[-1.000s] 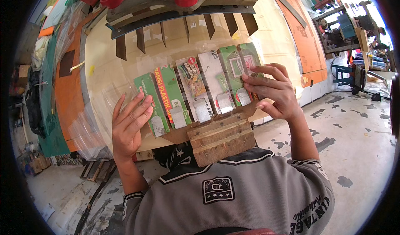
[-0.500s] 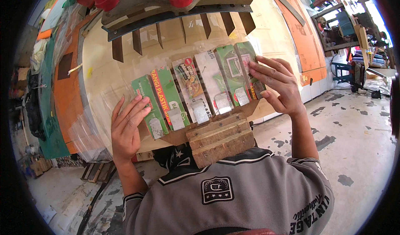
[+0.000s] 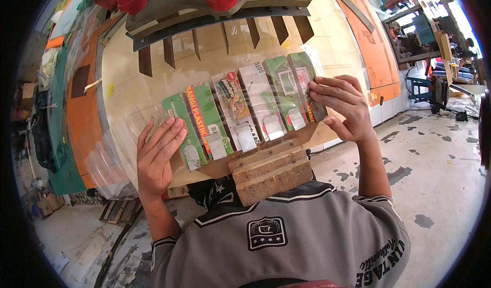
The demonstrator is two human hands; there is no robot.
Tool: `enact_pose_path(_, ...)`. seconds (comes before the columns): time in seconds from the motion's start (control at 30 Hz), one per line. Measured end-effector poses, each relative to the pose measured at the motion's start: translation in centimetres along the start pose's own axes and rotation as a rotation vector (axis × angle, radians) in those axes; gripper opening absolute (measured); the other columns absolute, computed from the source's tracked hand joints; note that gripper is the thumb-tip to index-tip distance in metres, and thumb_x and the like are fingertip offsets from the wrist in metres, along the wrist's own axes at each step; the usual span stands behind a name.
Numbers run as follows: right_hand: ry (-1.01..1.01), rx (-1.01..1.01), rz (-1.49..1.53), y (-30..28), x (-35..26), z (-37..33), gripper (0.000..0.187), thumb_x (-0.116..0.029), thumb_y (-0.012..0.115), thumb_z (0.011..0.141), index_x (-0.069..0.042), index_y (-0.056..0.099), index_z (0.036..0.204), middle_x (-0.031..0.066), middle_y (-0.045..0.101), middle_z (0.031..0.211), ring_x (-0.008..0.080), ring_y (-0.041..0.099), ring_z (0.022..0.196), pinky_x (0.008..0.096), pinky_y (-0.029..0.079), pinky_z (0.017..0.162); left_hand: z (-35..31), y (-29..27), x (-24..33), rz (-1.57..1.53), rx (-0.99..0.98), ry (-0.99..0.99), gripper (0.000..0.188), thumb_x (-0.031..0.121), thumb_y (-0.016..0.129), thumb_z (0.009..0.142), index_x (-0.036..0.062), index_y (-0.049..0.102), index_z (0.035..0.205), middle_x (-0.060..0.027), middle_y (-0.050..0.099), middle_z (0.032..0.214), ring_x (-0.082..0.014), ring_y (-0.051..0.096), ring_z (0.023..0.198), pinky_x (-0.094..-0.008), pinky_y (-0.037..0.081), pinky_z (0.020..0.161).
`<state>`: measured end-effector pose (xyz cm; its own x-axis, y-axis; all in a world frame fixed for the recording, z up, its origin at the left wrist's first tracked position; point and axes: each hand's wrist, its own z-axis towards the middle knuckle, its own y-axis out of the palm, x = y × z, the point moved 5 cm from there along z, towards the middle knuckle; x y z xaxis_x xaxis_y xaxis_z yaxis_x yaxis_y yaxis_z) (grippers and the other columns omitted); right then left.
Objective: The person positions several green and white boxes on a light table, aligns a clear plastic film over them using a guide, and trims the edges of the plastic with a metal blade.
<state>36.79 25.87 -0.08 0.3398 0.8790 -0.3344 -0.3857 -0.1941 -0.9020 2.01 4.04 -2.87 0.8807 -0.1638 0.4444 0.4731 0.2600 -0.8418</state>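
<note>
Resting at opposite ends of six cardboard strips (image 3: 233,104) along the near edge of the desk (image 3: 123,58), the left hand (image 3: 158,155), fingers loosely spread, and right hand (image 3: 348,109), thumb apart, seemingly steady the clear plastic sheet (image 3: 209,65) over them.

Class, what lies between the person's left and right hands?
In the head view, a row of six printed strips lies between the left hand and the right hand.
</note>
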Motion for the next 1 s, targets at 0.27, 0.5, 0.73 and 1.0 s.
enact_pose_path(0.27, 0.018, 0.001, -0.015, -0.3, -0.6, 0.9, 0.038, -0.039, 0.075, 0.097, -0.008, 0.081, 0.118, 0.0078, 0.078, 0.13, 0.0251, 0.069, 0.127, 0.0456, 0.047, 0.108, 0.1, -0.2, 0.2, -0.004, 0.014, 0.004, 0.043, -0.003, 0.053, 0.096, 0.0062, 0.078, 0.129, -0.0076, 0.077, 0.136, -0.0269, 0.066, 0.138, -0.0523, 0.038, 0.124)
enact_pose_path(0.5, 0.015, -0.095, -0.001, 1.4, -4.4, 3.6, 0.055, -0.044, 0.073, 0.099, -0.01, 0.071, 0.142, 0.0103, 0.065, 0.152, 0.0316, 0.059, 0.142, 0.0483, 0.043, 0.117, 0.8, -0.7, 0.4, -0.008, 0.017, 0.017, 0.042, -0.005, 0.053, 0.094, 0.0061, 0.08, 0.125, -0.0079, 0.078, 0.133, -0.0279, 0.068, 0.135, -0.0527, 0.038, 0.124)
enact_pose_path(0.73, -0.056, -0.255, -0.058, 3.6, -5.8, 4.8, 0.064, -0.055, 0.067, 0.099, -0.017, 0.066, 0.15, -0.0006, 0.057, 0.163, 0.0237, 0.045, 0.157, 0.0519, 0.031, 0.131, 0.4, -0.6, 0.5, -0.001, 0.026, 0.008, 0.041, -0.005, 0.054, 0.094, 0.006, 0.08, 0.124, -0.0075, 0.078, 0.133, -0.0265, 0.067, 0.135, -0.0531, 0.038, 0.124)
enact_pose_path(1.0, -0.089, -0.259, -0.055, 3.6, -5.6, 4.7, 0.069, -0.062, 0.065, 0.098, -0.017, 0.065, 0.151, 0.0, 0.057, 0.163, 0.0235, 0.046, 0.155, 0.054, 0.03, 0.131, 0.2, -0.5, 0.4, -0.002, 0.031, 0.011, 0.041, -0.003, 0.055, 0.094, 0.0066, 0.081, 0.124, -0.0071, 0.078, 0.134, -0.0261, 0.067, 0.135, -0.0532, 0.039, 0.124)
